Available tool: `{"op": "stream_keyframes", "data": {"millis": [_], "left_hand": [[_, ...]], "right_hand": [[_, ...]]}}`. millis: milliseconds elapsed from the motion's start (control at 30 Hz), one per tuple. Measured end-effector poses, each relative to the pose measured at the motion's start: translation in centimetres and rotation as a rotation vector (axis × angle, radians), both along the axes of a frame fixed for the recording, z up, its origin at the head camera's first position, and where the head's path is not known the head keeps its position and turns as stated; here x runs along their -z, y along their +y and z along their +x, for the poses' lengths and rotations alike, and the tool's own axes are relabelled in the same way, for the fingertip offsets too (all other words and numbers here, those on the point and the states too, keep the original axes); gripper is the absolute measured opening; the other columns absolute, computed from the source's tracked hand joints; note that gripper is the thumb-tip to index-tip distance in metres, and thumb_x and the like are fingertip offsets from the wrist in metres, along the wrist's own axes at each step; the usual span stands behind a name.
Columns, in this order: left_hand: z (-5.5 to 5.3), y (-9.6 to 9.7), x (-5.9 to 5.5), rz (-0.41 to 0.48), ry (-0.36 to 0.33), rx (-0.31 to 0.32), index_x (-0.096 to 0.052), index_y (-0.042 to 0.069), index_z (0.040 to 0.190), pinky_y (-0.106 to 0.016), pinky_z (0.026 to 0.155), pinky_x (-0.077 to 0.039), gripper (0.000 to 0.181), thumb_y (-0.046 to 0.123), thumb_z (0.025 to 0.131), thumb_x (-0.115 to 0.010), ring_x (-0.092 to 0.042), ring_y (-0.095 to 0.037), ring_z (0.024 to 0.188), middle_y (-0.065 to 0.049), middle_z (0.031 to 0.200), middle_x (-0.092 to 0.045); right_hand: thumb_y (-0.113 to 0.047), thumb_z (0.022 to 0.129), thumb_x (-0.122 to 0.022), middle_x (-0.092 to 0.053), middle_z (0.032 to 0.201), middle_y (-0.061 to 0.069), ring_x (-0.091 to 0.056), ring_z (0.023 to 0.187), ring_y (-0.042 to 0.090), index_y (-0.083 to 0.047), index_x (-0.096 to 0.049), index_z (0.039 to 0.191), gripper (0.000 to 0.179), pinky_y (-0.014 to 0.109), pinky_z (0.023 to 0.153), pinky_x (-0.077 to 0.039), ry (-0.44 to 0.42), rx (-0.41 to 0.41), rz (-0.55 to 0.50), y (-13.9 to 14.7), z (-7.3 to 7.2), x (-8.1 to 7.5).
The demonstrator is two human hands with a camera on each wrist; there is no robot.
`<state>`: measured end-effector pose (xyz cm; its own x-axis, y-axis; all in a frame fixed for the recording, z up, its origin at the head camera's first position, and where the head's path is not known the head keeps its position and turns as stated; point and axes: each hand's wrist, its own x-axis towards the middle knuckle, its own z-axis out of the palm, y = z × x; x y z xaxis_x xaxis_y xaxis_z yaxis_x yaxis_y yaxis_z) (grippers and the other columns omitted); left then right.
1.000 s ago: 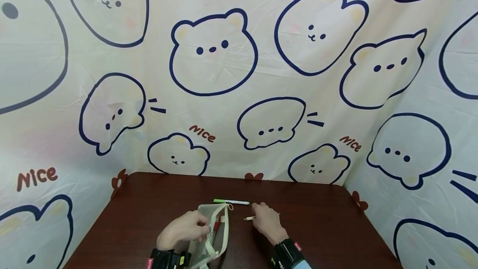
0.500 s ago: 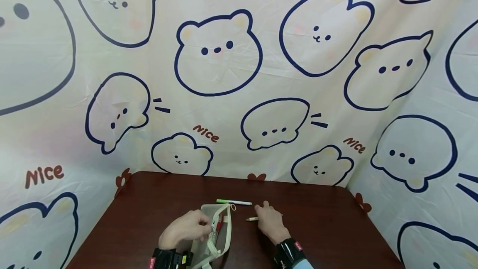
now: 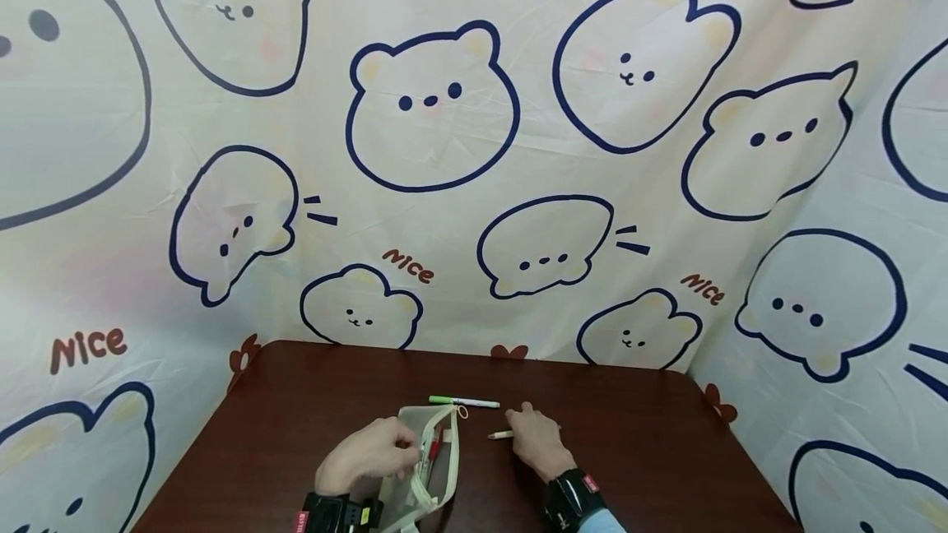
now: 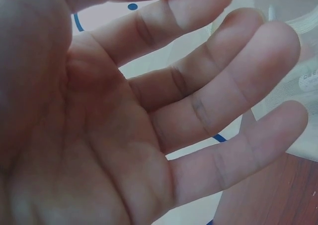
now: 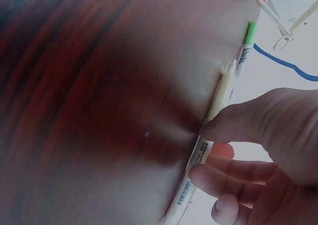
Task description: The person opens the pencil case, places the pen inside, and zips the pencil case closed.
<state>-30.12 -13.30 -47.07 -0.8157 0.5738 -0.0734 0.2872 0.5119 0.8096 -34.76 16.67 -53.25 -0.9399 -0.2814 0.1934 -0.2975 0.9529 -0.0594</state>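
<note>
1. Head view: the pale pen is lying on the bench or just above it, at the right hand, the nearer one. Its long axis is running side to side, the bare end pointing left at the pouch, crosswise to the pouch's long opening. The left hand is hovering about the pouch's left edge.
2. Left wrist view: this hand's fingers are spreading loosely beside the pouch; touch is unclear.
3. Right wrist view: thumb and fingers are pinching the pen, its jagged cream end pointing pouchward, nearly parallel to the green marker.
</note>
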Motion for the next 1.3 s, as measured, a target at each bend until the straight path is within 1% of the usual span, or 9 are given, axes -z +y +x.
{"op": "stream_keyframes", "data": {"millis": [233,433,600,767,900,1000,1133,1233,1300], "left_hand": [[-0.1,-0.1,0.1,0.006,0.006,0.01,-0.067,0.01,0.068,-0.024,0.046,-0.031,0.024,0.013,0.089,-0.055,-0.05,-0.007,0.052,0.003,0.062,-0.062],[0.0,-0.1,0.1,-0.001,0.017,0.015,-0.065,0.01,0.067,-0.024,0.046,-0.03,0.025,0.014,0.089,-0.055,-0.046,-0.006,0.05,0.003,0.061,-0.062],[-0.2,-0.1,0.3,-0.01,0.033,0.022,-0.063,0.012,0.063,-0.023,0.045,-0.028,0.027,0.014,0.089,-0.054,-0.041,-0.005,0.047,0.004,0.059,-0.061],[-0.2,-0.1,0.3,-0.02,0.022,0.02,-0.062,0.014,0.063,-0.024,0.045,-0.028,0.027,0.015,0.089,-0.054,-0.04,-0.006,0.047,0.007,0.058,-0.059],[-0.2,0.0,0.1,-0.027,0.023,0.009,-0.063,0.014,0.064,-0.023,0.045,-0.03,0.026,0.016,0.088,-0.055,-0.041,-0.006,0.047,0.007,0.058,-0.06],[-0.1,0.0,0.0,-0.026,0.028,0.005,-0.062,0.011,0.065,-0.023,0.046,-0.03,0.024,0.015,0.088,-0.055,-0.042,-0.006,0.048,0.006,0.059,-0.06],[0.0,0.1,-0.1,-0.024,0.019,0.001,-0.062,0.011,0.065,-0.024,0.046,-0.032,0.024,0.015,0.088,-0.056,-0.048,-0.006,0.051,0.005,0.061,-0.062],[0.1,0.1,-0.1,-0.021,0.015,0.002,-0.062,0.013,0.065,-0.023,0.047,-0.033,0.024,0.016,0.088,-0.057,-0.053,-0.007,0.054,0.006,0.062,-0.063],[0.0,0.1,0.0,-0.015,0.013,0.007,-0.061,0.012,0.065,-0.023,0.047,-0.033,0.025,0.015,0.089,-0.056,-0.055,-0.007,0.055,0.005,0.062,-0.064]], "right_hand": [[-0.001,0.085,-0.066,-0.057,0.083,0.011,-0.06,0.067,0.028,-0.011,-0.068,0.092,0.013,0.045,0.052,-0.049,0.024,-0.003,0.047,0.0,-0.2,0.1],[-0.002,0.085,-0.067,-0.056,0.079,0.008,-0.059,0.066,0.024,-0.012,-0.067,0.088,0.01,0.04,0.05,-0.047,0.036,-0.012,0.057,0.0,-0.5,0.3],[-0.004,0.085,-0.066,-0.056,0.076,0.007,-0.058,0.065,0.023,-0.013,-0.063,0.082,0.01,0.038,0.05,-0.046,0.032,-0.003,0.07,0.0,-0.6,0.4],[-0.006,0.086,-0.066,-0.056,0.076,0.007,-0.058,0.065,0.024,-0.012,-0.064,0.085,0.007,0.039,0.051,-0.047,0.037,0.006,0.092,0.0,-0.2,0.1],[-0.006,0.086,-0.065,-0.056,0.074,0.007,-0.057,0.063,0.024,-0.01,-0.064,0.087,0.005,0.039,0.051,-0.046,0.046,0.028,0.074,-0.1,0.2,-0.4],[-0.005,0.084,-0.064,-0.054,0.071,0.006,-0.056,0.061,0.023,-0.009,-0.062,0.082,0.005,0.038,0.05,-0.045,0.046,0.036,0.045,-0.2,0.4,-0.8],[-0.007,0.081,-0.064,-0.05,0.065,0.002,-0.05,0.056,0.017,-0.011,-0.055,0.073,0.013,0.034,0.048,-0.039,-0.029,0.026,-0.036,-0.1,0.5,-1.0],[-0.011,0.082,-0.063,-0.048,0.063,0.001,-0.045,0.051,0.014,-0.013,-0.053,0.074,0.013,0.03,0.047,-0.034,-0.159,0.005,-0.166,-0.1,0.6,-1.1],[-0.013,0.084,-0.061,-0.05,0.064,0.0,-0.046,0.049,0.013,-0.012,-0.057,0.08,0.006,0.028,0.047,-0.034,-0.257,-0.005,-0.263,-0.1,0.5,-1.0]]}}
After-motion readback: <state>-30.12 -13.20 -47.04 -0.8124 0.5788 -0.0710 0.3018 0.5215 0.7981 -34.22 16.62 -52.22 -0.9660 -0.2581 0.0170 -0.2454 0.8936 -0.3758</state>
